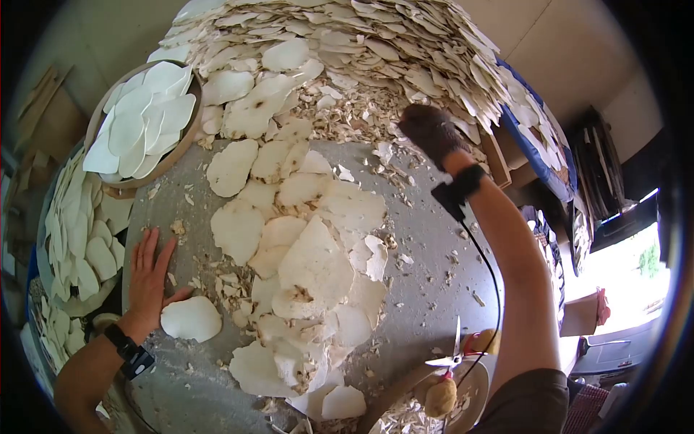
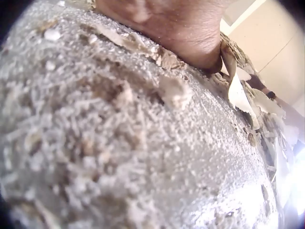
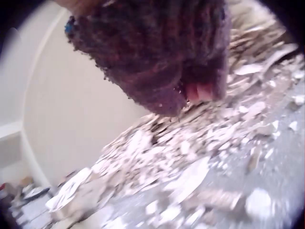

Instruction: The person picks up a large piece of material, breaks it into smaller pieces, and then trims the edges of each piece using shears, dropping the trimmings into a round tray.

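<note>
Palm down on the grey table [image 1: 441,246], the bare left hand [image 1: 150,278] lies with its fingers extended, beside one pale flat slice [image 1: 191,319]; the left wrist view shows its base [image 2: 167,28] against the crumb-covered surface. The right hand [image 1: 434,134] wears a dark knitted glove and is by the small broken scraps [image 1: 354,108] at the back. In the right wrist view the gloved hand [image 3: 157,52] is above scraps [image 3: 181,143], with a pinkish patch between its fingers; its grip is unclear. Overlapping pale slices [image 1: 314,260] cover the table's middle.
A large heap of slices [image 1: 405,43] rises at the back. At the left stand a round tray [image 1: 194,130] of white slices and more piled slices [image 1: 72,231]. Scissors [image 1: 454,354] lie over a bowl [image 1: 473,398] at the front right. A cable [image 1: 497,289] runs along the right arm.
</note>
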`<action>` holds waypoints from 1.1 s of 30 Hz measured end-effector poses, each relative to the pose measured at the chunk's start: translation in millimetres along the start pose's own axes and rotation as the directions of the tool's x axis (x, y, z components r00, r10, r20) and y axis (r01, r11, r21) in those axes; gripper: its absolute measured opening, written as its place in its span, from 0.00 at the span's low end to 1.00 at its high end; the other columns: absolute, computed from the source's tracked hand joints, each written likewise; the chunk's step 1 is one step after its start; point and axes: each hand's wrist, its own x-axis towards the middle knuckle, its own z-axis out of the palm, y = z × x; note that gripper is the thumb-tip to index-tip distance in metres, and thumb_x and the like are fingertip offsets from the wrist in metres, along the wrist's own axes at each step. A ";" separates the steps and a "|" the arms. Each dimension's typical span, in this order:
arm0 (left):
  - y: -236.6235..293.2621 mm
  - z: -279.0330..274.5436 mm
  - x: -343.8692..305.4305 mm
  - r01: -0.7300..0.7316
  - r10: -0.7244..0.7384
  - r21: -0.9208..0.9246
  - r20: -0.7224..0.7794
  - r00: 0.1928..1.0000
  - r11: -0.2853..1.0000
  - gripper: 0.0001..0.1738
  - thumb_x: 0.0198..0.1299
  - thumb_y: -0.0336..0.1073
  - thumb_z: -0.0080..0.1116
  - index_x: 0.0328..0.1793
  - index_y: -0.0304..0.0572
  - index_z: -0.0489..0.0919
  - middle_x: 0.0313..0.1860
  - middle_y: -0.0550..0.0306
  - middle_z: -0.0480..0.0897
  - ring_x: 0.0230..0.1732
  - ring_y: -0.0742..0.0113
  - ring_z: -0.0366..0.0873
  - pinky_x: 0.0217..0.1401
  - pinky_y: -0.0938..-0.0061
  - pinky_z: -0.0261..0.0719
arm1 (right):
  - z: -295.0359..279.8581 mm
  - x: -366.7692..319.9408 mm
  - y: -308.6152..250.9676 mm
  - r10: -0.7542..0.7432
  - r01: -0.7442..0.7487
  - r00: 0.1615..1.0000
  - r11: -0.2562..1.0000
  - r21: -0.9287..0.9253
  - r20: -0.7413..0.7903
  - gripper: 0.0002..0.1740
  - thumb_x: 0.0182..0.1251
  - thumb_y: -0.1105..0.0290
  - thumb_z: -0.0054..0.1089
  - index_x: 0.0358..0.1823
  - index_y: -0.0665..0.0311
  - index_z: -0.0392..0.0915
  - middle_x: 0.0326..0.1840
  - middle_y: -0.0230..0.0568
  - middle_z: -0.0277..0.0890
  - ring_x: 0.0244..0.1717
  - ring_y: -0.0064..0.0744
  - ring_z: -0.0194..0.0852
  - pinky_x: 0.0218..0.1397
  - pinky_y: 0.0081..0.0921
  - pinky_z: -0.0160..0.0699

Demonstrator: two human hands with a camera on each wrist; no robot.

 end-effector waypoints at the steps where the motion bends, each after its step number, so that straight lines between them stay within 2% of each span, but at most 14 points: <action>1: 0.0 -0.9 0.0 0.002 -0.002 -0.007 0.009 1.000 1.000 0.49 0.43 0.50 0.67 0.72 0.44 0.58 0.74 0.40 0.50 0.74 0.42 0.46 0.74 0.48 0.42 | 9.6 10.0 24.1 0.155 -0.155 0.985 0.988 -0.001 -0.072 0.16 0.51 0.58 0.60 0.37 0.60 0.80 0.39 0.48 0.79 0.41 0.51 0.78 0.48 0.39 0.77; 2: -1.0 0.1 0.3 -0.005 0.005 -0.006 0.004 1.000 1.000 0.50 0.43 0.49 0.67 0.72 0.43 0.58 0.74 0.40 0.50 0.74 0.42 0.46 0.74 0.48 0.42 | 23.6 16.4 46.9 0.064 -0.117 0.975 0.963 -0.243 -0.214 0.23 0.51 0.61 0.60 0.50 0.58 0.77 0.51 0.49 0.74 0.52 0.51 0.72 0.56 0.39 0.72; 4: -3.0 2.8 1.2 -0.018 0.018 -0.002 0.000 1.000 1.000 0.50 0.41 0.48 0.68 0.72 0.43 0.58 0.74 0.40 0.50 0.74 0.42 0.46 0.74 0.48 0.43 | 35.0 30.8 55.6 0.076 -0.175 0.965 0.899 -0.401 -0.251 0.32 0.51 0.65 0.59 0.61 0.58 0.68 0.59 0.50 0.66 0.61 0.51 0.63 0.61 0.41 0.67; 6: -1.4 0.4 2.2 -0.009 0.009 -0.014 0.022 1.000 1.000 0.50 0.40 0.45 0.69 0.72 0.43 0.58 0.73 0.40 0.50 0.74 0.42 0.46 0.74 0.49 0.44 | 51.5 46.2 58.9 0.050 -0.170 0.971 0.831 -0.529 -0.234 0.36 0.51 0.70 0.57 0.65 0.58 0.62 0.61 0.49 0.63 0.63 0.53 0.59 0.61 0.43 0.66; 8: 2.2 -3.5 4.3 -0.001 0.002 -0.021 0.038 0.999 1.000 0.51 0.39 0.43 0.70 0.71 0.42 0.58 0.74 0.41 0.50 0.74 0.42 0.46 0.74 0.49 0.45 | 62.2 60.2 57.1 0.083 -0.216 0.967 0.768 -0.603 -0.240 0.32 0.53 0.71 0.54 0.63 0.60 0.63 0.58 0.50 0.65 0.59 0.53 0.64 0.58 0.44 0.69; 10: 5.4 -6.1 6.1 0.008 -0.006 -0.026 0.054 0.999 1.000 0.51 0.38 0.40 0.71 0.71 0.42 0.59 0.74 0.41 0.50 0.74 0.42 0.47 0.74 0.50 0.46 | 71.5 71.7 77.9 -0.001 -0.201 0.948 0.774 -0.601 -0.318 0.28 0.55 0.71 0.52 0.62 0.58 0.65 0.54 0.49 0.69 0.55 0.52 0.68 0.56 0.43 0.71; 13: 1.5 -0.9 4.3 -0.015 0.016 -0.017 0.019 1.000 1.000 0.52 0.36 0.38 0.71 0.71 0.43 0.59 0.74 0.42 0.50 0.74 0.43 0.47 0.74 0.50 0.46 | 69.4 72.3 85.7 -0.020 -0.235 0.924 0.758 -0.608 -0.382 0.24 0.57 0.71 0.50 0.58 0.56 0.69 0.50 0.47 0.71 0.51 0.50 0.71 0.53 0.43 0.73; 17: 1.5 -2.7 4.7 -0.005 0.006 -0.025 0.025 1.000 1.000 0.52 0.36 0.37 0.70 0.71 0.43 0.58 0.74 0.42 0.50 0.74 0.42 0.47 0.74 0.50 0.46 | 47.4 65.6 83.8 -0.025 -0.150 0.953 0.828 -0.541 -0.303 0.20 0.54 0.73 0.52 0.51 0.57 0.73 0.49 0.49 0.70 0.51 0.51 0.69 0.52 0.43 0.73; 20: 3.4 -6.4 4.7 0.015 -0.014 -0.032 0.045 0.999 0.999 0.51 0.37 0.37 0.70 0.71 0.42 0.58 0.74 0.42 0.50 0.74 0.42 0.47 0.74 0.50 0.46 | 43.9 48.9 97.7 -0.091 -0.103 0.934 0.857 -0.504 -0.346 0.22 0.52 0.74 0.53 0.52 0.57 0.72 0.48 0.50 0.69 0.52 0.52 0.68 0.53 0.43 0.73; 24: 3.4 -3.8 4.3 0.004 -0.003 -0.044 0.035 0.999 0.999 0.50 0.37 0.38 0.69 0.71 0.41 0.58 0.74 0.41 0.50 0.74 0.42 0.47 0.74 0.50 0.45 | 28.8 11.8 101.8 -0.044 -0.120 0.951 0.859 -0.497 -0.305 0.29 0.50 0.76 0.52 0.59 0.57 0.68 0.52 0.49 0.68 0.55 0.53 0.67 0.55 0.42 0.72; 25: 2.8 -3.6 4.3 -0.004 0.005 -0.038 0.029 1.000 0.999 0.50 0.38 0.38 0.69 0.71 0.41 0.58 0.74 0.41 0.50 0.74 0.42 0.46 0.74 0.50 0.45 | 23.2 5.4 98.7 -0.001 -0.137 0.961 0.866 -0.481 -0.275 0.32 0.48 0.75 0.55 0.61 0.56 0.67 0.53 0.50 0.67 0.56 0.52 0.66 0.56 0.41 0.71; 28: 3.7 -3.0 5.2 -0.020 0.020 -0.028 0.008 1.000 0.999 0.51 0.37 0.38 0.70 0.71 0.41 0.58 0.74 0.41 0.50 0.74 0.42 0.46 0.74 0.50 0.44 | 25.7 5.6 101.1 -0.064 -0.112 0.956 0.821 -0.560 -0.286 0.32 0.50 0.72 0.56 0.61 0.56 0.66 0.54 0.50 0.67 0.57 0.52 0.66 0.57 0.42 0.71; 31: 4.8 -3.9 5.1 -0.019 0.019 -0.016 0.009 1.000 1.000 0.51 0.38 0.37 0.70 0.71 0.41 0.58 0.74 0.41 0.50 0.74 0.42 0.45 0.75 0.50 0.43 | 32.3 17.4 90.0 -0.123 -0.096 0.928 0.833 -0.544 -0.352 0.30 0.53 0.72 0.52 0.61 0.56 0.66 0.53 0.51 0.67 0.55 0.54 0.66 0.55 0.42 0.71; 33: 5.9 -6.3 5.7 -0.024 0.024 -0.032 0.013 1.000 0.999 0.51 0.38 0.37 0.70 0.71 0.41 0.57 0.74 0.41 0.50 0.74 0.42 0.45 0.75 0.50 0.43 | 40.5 33.1 90.4 -0.022 -0.173 0.946 0.811 -0.558 -0.325 0.28 0.53 0.73 0.49 0.60 0.57 0.66 0.52 0.51 0.67 0.55 0.54 0.66 0.54 0.43 0.72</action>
